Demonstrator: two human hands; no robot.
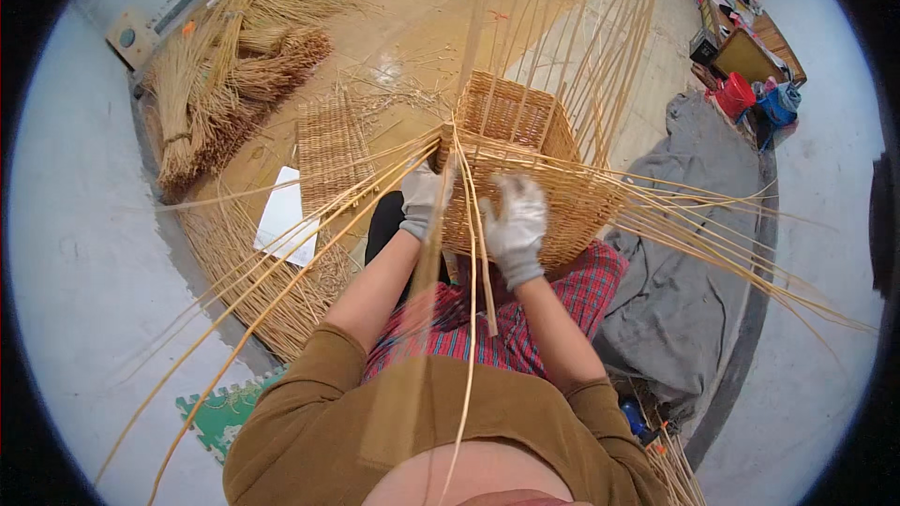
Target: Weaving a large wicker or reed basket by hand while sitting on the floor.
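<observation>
A woven wicker basket [562,215] rests on my lap, tilted, with long loose rods fanning out from its upper edge to both sides and upward. My left hand [422,199], in a pale grey work glove, is at the basket's left corner; its fingers are hidden behind the corner and the rods. My right hand [518,225], gloved too, is over the basket's near wall with thumb and fingers apart, blurred by motion. A flat wooden strip [408,356], also blurred, hangs from that corner toward my body. Thin pale rods [471,319] trail down between my hands.
Bundles of straw-coloured rods [234,66] lie at the far left. A flat woven panel [330,155] and a white sheet [287,215] are left of the basket. A grey cloth [666,272] covers the floor at right. Farther back stands a red bucket [733,94].
</observation>
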